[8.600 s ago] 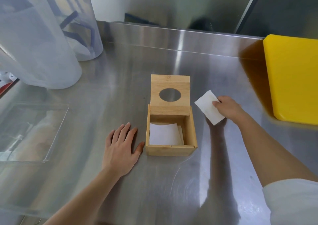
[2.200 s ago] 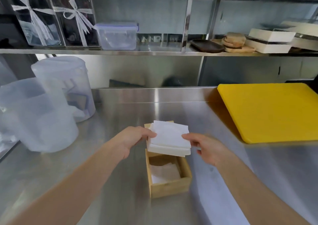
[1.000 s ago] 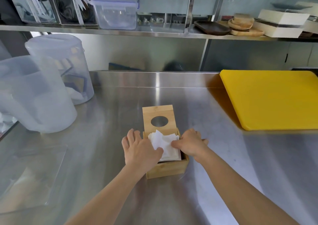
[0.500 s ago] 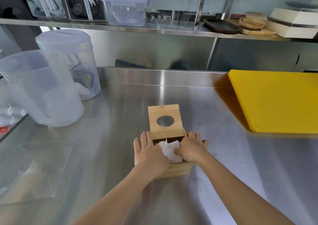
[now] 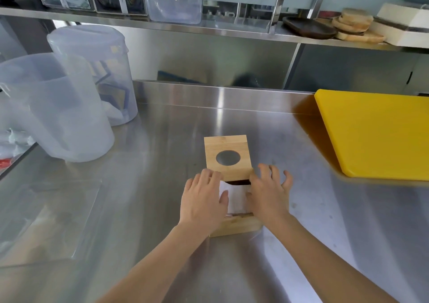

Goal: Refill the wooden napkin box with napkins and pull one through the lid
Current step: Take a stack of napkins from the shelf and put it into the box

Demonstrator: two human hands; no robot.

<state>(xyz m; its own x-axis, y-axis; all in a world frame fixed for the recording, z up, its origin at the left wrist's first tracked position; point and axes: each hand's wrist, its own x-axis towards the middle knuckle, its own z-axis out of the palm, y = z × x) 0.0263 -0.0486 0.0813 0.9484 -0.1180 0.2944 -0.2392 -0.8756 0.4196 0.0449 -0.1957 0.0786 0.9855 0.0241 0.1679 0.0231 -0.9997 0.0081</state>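
Note:
The wooden napkin box (image 5: 236,227) sits on the steel counter, its hinged lid (image 5: 227,157) with a round hole tilted back open. A stack of white napkins (image 5: 235,198) fills the box. My left hand (image 5: 203,201) lies flat over the box's left side, fingers spread, pressing on the napkins. Over the right side rests my right hand (image 5: 269,197), also flat with fingers apart. Most of the stack is hidden under both palms.
Two translucent plastic jugs (image 5: 53,107) stand at the back left. A yellow cutting board (image 5: 376,133) lies at the right. A clear plastic tray (image 5: 46,219) sits at the front left. A shelf (image 5: 209,27) above holds containers and wooden plates.
A second ago the napkins stuck up crumpled from the box; both hands have since flattened over them and pushed the stack down level with the rim.

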